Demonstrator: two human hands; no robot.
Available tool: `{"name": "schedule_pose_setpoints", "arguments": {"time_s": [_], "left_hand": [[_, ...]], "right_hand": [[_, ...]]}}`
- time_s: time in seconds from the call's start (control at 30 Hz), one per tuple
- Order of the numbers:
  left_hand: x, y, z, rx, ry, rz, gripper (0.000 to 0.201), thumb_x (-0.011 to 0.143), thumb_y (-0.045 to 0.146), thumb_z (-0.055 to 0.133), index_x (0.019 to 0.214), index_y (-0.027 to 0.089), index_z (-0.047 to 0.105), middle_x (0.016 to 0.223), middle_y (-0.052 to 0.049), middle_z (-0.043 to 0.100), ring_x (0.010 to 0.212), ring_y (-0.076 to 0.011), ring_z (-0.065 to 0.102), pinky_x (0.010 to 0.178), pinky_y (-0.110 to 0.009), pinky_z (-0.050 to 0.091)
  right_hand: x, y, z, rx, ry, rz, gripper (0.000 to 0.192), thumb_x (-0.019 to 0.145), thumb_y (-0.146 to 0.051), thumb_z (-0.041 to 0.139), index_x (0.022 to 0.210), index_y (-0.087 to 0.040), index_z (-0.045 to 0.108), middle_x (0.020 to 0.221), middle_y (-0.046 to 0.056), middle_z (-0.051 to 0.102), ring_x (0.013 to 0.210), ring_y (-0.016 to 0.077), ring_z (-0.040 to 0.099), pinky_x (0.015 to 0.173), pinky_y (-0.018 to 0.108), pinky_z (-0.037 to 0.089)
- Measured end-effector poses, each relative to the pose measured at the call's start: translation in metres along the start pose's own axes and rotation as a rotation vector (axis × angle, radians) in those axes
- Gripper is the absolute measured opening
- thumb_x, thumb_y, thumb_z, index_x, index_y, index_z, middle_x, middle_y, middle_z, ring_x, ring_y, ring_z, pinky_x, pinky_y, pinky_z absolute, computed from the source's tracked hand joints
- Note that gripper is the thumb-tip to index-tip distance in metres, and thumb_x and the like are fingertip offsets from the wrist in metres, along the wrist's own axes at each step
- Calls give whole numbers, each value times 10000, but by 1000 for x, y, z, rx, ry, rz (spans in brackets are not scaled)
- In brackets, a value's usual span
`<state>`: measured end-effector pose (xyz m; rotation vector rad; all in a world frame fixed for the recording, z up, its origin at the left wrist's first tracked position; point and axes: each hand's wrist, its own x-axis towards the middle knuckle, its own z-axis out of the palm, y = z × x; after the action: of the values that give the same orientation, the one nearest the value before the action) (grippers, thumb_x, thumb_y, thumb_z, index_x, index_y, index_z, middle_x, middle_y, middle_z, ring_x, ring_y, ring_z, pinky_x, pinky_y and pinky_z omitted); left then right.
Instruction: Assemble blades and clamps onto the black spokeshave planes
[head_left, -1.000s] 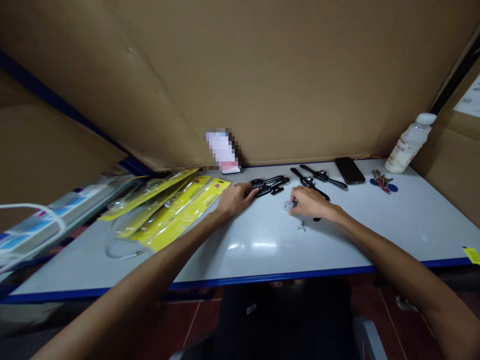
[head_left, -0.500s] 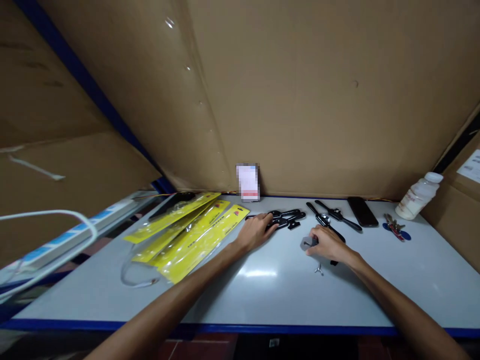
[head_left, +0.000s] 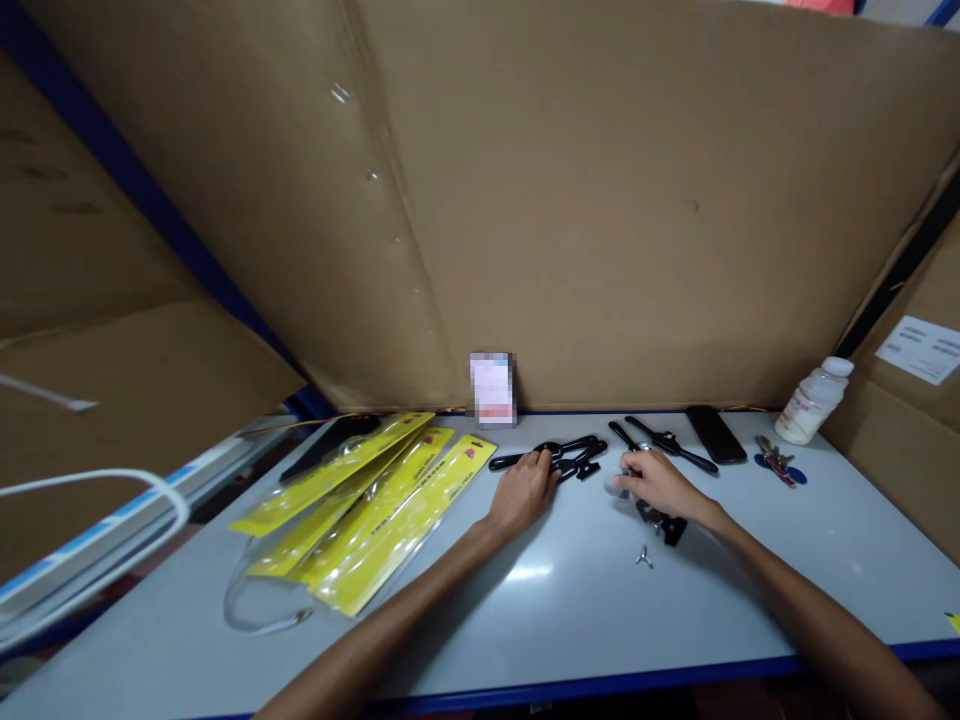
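Observation:
My left hand (head_left: 525, 490) lies over a pair of black spokeshaves (head_left: 583, 447), its bent fingers closed on the body of one of them. My right hand (head_left: 664, 483) pinches a flat grey metal blade (head_left: 616, 484), blurred by motion, between thumb and fingers. Behind that hand lie further black spokeshaves (head_left: 679, 448), one partly hidden by the fingers. Loose black metal pieces (head_left: 664, 524) lie under the right wrist. A small silver three-armed piece (head_left: 643, 557) sits on the table in front of them.
Yellow carded plastic packages (head_left: 405, 520) fan out at left, near a white power strip (head_left: 97, 540) and cable. A propped phone-like screen (head_left: 493, 390) leans on the cardboard wall (head_left: 570, 200). To the right are a black phone (head_left: 716, 434), keys (head_left: 776, 460) and a white bottle (head_left: 814, 402).
The view has shifted, so the table sits lower. My right hand still holds the blade, now turned and nearer the spokeshaves; more black pieces show below it. My left hand stays on its spokeshave.

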<state>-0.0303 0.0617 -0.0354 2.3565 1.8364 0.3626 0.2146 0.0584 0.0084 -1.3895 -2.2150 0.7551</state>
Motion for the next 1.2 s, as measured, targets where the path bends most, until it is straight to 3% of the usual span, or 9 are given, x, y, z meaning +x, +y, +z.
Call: {"name": "schedule_pose_setpoints", "arguments": {"time_s": [0.13,0.23,0.4,0.57,0.7,0.87,1.07,1.13,1.2], "left_hand": [[-3,2,4,-101,15,-38,141,978,218,403,996,181,539,1073,-162,660,1059,-293,623,843,-368,444],[-7,2,6,-217,30,-73,107,965,209,407,989,186,509,896,-120,657,884,-279,652,755,-350,434],[-15,8,6,-530,38,-80,207,1002,379,310,938,226,434,639,24,516,627,-201,585,619,-287,420],[-31,24,3,-839,-162,-73,450,964,632,226,831,241,403,526,92,411,334,-104,367,349,-224,317],[-44,32,-8,-1260,-368,-136,457,894,703,419,852,249,400,550,100,485,287,-71,343,273,-179,251],[-51,36,-17,-1308,-438,-191,507,874,734,440,837,229,459,515,113,410,316,-48,259,270,-153,226],[-52,40,-16,-1284,-418,-152,517,863,722,464,788,211,482,526,93,422,350,-50,288,299,-160,236],[-52,39,-16,-1298,-425,-175,493,862,706,481,799,217,477,524,94,429,346,-53,288,299,-163,231],[-51,37,-15,-1325,-439,-225,473,863,693,489,790,227,457,517,95,427,336,-54,280,292,-164,218]], "right_hand": [[12,-2,6,53,65,32,265,854,-233,623,624,-191,498,545,-44,503,562,121,448,559,238,275],[12,-1,16,103,113,43,282,865,-253,599,619,-198,473,549,-43,487,569,123,438,555,239,268],[-2,-2,34,206,130,45,276,886,-243,544,630,-203,447,564,-35,512,565,121,469,563,235,305],[-13,-11,47,362,2,55,275,946,-312,495,697,-195,515,604,-22,596,533,104,522,541,214,372],[-20,-21,45,556,-84,112,316,939,-391,528,692,-199,486,569,-39,561,468,80,470,484,199,362],[-22,-29,39,714,-161,202,342,892,-461,592,701,-198,486,593,-31,575,461,75,482,421,183,359],[-22,-31,42,917,-204,234,303,858,-474,616,793,-194,519,745,54,703,605,153,660,462,230,481],[-22,-30,38,894,-171,225,266,870,-453,598,882,-191,553,790,63,715,628,165,666,452,235,475],[-22,-27,28,745,-31,205,244,885,-421,572,966,-192,593,781,37,695,588,146,625,442,230,440]]}}
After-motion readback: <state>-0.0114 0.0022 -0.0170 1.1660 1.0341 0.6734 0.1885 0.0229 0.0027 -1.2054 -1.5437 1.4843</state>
